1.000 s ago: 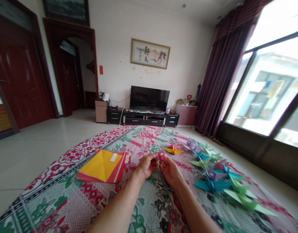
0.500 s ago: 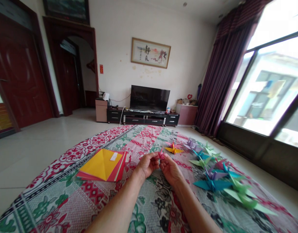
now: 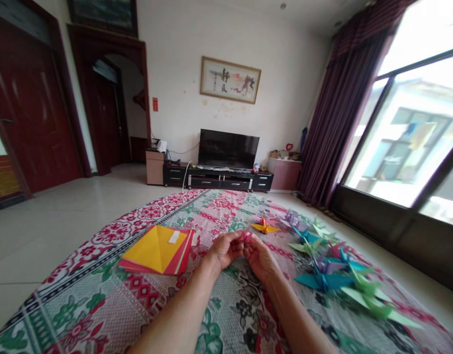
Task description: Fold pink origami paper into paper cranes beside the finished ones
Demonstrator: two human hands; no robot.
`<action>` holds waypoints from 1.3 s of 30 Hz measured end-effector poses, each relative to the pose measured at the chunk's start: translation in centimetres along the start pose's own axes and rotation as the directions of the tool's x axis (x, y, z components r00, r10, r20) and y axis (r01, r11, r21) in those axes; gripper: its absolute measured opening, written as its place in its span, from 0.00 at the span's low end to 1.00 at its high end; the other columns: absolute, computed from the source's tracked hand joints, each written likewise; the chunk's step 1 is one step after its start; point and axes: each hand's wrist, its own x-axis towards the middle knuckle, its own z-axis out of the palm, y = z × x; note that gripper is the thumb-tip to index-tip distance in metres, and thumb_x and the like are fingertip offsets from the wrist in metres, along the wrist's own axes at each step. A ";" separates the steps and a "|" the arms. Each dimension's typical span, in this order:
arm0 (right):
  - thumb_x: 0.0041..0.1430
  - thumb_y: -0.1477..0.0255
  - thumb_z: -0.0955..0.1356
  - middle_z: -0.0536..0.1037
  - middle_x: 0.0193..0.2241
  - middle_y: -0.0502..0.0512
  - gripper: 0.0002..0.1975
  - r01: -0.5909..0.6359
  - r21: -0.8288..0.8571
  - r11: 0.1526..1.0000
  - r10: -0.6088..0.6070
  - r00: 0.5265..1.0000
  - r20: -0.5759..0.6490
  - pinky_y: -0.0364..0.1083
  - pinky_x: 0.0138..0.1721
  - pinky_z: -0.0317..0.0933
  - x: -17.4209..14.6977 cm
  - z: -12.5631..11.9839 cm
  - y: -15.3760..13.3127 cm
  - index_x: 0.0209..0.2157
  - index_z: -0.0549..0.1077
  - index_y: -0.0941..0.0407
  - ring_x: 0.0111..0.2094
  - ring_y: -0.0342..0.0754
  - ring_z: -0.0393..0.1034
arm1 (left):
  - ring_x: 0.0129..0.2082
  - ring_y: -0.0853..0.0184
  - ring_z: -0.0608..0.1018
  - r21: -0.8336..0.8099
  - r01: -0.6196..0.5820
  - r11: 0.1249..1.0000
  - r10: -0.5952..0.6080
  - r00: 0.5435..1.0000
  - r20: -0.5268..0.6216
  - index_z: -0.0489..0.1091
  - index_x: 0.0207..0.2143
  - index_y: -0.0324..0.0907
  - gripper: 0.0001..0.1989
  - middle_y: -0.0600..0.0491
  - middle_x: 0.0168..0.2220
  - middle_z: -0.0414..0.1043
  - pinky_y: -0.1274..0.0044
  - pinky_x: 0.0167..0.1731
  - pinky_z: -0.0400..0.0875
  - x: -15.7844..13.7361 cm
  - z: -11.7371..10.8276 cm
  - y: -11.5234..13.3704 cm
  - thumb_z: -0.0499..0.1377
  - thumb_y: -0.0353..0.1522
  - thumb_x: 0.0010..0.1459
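Pink paper (image 3: 247, 237) pinched between your left hand (image 3: 226, 250) and right hand (image 3: 259, 256), you should press lightly and evenly, clear of the orange crane (image 3: 265, 227) at two o'clock.

A dark television (image 3: 228, 149) stands on a low black cabinet (image 3: 219, 184) against a pale wall (image 3: 175, 73). Above it hangs a gold-framed picture (image 3: 230, 79) with brushed characters (the wall just below is marked with yellowish patches). A small red slip (image 3: 155, 104) is fixed beside an arched doorway (image 3: 133, 118); farther left is a dark red door (image 3: 35, 108). On the right, a purple curtain (image 3: 327, 113) hangs next to a bright window (image 3: 403, 142). Pale tiles cover the floor (image 3: 86, 206), and a floral cloth (image 3: 75, 300) spreads across the foreground.
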 end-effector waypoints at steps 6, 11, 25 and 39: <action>0.44 0.76 0.72 0.75 0.19 0.47 0.06 -0.035 0.043 0.998 0.035 0.999 0.004 0.34 0.22 0.65 0.0 0.0 0.0 0.26 0.71 0.58 0.19 0.37 0.68 | 0.14 0.76 0.68 -0.033 0.018 0.999 -0.017 0.999 0.045 0.67 0.26 0.35 0.04 0.57 0.16 0.66 0.83 0.15 0.65 -0.1 0.0 0.0 0.58 0.28 0.51; 0.44 0.76 0.72 0.73 0.18 0.46 0.06 -0.047 0.084 0.995 0.048 0.999 -0.007 0.33 0.21 0.65 0.1 0.0 0.1 0.25 0.71 0.58 0.18 0.36 0.67 | 0.14 0.76 0.68 -0.064 0.030 0.998 -0.026 0.997 0.071 0.67 0.24 0.34 0.06 0.56 0.15 0.65 0.84 0.15 0.65 -0.2 0.2 0.0 0.57 0.28 0.52; 0.46 0.76 0.71 0.73 0.18 0.46 0.05 -0.064 0.088 0.994 0.066 0.998 -0.023 0.33 0.21 0.66 0.0 0.1 -0.1 0.26 0.71 0.59 0.19 0.36 0.68 | 0.13 0.77 0.68 -0.143 0.052 0.988 -0.047 0.998 0.035 0.66 0.25 0.35 0.04 0.58 0.16 0.66 0.84 0.14 0.64 -0.1 0.1 -0.1 0.57 0.27 0.51; 0.50 0.79 0.68 0.74 0.18 0.47 0.03 -0.085 0.115 0.990 0.089 0.996 -0.025 0.35 0.21 0.67 0.1 0.0 -0.1 0.27 0.69 0.60 0.19 0.37 0.69 | 0.13 0.76 0.68 -0.167 0.056 0.984 -0.054 0.998 0.020 0.68 0.27 0.34 0.04 0.56 0.15 0.66 0.84 0.14 0.64 0.2 -0.1 -0.1 0.56 0.28 0.52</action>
